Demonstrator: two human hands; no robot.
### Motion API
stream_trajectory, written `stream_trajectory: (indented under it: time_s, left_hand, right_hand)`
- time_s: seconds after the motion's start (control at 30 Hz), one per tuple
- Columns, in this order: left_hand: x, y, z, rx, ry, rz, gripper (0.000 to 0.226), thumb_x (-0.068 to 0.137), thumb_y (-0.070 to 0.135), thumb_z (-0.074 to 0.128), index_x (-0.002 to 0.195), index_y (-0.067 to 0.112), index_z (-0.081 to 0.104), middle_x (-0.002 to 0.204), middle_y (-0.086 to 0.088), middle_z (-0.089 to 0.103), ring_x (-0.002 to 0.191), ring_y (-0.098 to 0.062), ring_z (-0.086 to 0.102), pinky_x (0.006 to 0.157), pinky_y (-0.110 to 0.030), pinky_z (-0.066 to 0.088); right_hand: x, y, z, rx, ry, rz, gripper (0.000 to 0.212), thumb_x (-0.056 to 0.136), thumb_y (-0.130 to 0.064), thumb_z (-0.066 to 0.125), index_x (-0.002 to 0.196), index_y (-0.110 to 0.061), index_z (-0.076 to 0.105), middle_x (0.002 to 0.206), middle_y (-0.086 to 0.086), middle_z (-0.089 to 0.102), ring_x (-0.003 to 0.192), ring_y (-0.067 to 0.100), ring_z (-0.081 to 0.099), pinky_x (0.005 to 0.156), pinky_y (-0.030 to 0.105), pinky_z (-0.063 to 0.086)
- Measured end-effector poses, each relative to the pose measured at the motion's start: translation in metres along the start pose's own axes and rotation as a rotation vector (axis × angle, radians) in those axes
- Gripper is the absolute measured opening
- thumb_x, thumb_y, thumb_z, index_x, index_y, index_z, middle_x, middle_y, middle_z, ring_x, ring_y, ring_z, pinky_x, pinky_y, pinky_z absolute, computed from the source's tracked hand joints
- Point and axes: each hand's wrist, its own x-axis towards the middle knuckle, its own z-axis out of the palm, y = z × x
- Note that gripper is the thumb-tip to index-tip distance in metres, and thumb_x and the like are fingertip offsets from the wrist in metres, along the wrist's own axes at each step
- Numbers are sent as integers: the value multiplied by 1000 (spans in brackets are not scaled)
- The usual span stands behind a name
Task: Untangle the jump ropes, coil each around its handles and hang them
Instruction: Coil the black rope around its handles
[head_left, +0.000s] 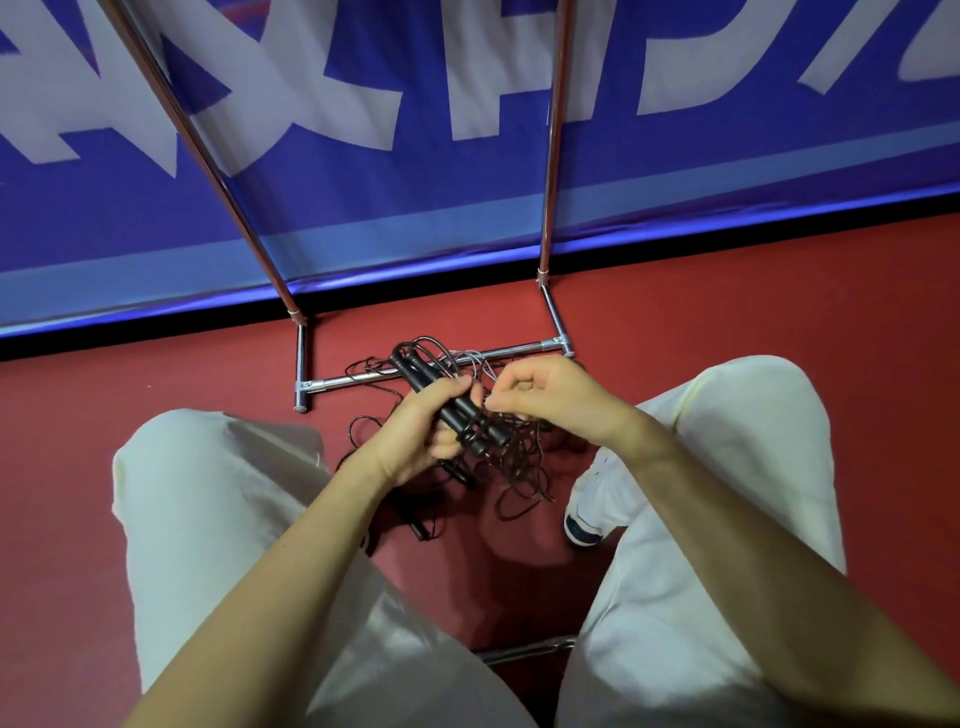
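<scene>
A red floor (156, 467) is shown beneath a seated person, whose pale trouser legs (218, 519) are spread to either side. The left hand (415, 431) is held above the floor, its fingers (452, 389) curled round a bundle of black handles (447, 400), which is gripped near its middle and tilted up and away. Thin dark cords (519, 467) are seen hanging from the bundle in a tangle and trailing onto the floor between the legs. More handles (421, 527) lie on the floor below the left wrist. Behind the tangle, the chrome base bar of a metal rack (363, 380) is crossed by loose cord. The right hand (545, 395) is held just beside the bundle, its fingers (511, 382) curled inward and pinching cord strands. A white shoe (592, 499) rests on the floor.
</scene>
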Motion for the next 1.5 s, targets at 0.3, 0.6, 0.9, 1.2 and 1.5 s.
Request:
stream_trajectory:
  time_s: [0.3,0.6,0.9,1.2,1.5]
  left_hand:
    - [0,6,7,-532,-185,78,36,57,25,93,72,11,64,54,2,41,29,0,33,26,-12,29]
    - [7,16,21,-639,128,270,23,100,22,39,83,13,50,60,5,46,40,-1,37,38,-13,33]
    - [19,19,5,-310,412,388,25,105,17,42,82,13,51,61,6,39,49,-7,33,45,-18,29]
    - [21,30,-26,-551,551,495,24,105,18,41,83,14,49,58,8,48,45,-4,36,46,-15,33]
    - [15,2,-20,164,761,338,25,101,29,53,79,18,58,61,6,53,49,-1,51,58,-21,47]
  right_hand:
    - [10,15,21,424,206,4,21,98,-7,51,82,-14,63,65,-8,60,59,6,51,53,19,39]
    - [22,46,68,-30,498,-18,25,97,-9,47,86,-25,63,73,4,66,67,5,58,70,26,46]
    - [32,68,92,-598,287,35,25,100,-17,45,112,2,56,99,25,65,94,42,60,78,43,42]
    - [21,54,89,-296,469,-37,21,100,-13,46,117,-6,56,75,-7,60,68,7,57,71,28,43]
    - [15,41,89,-1104,122,-89,30,102,-28,41,118,-9,58,102,14,68,96,37,63,67,36,35]
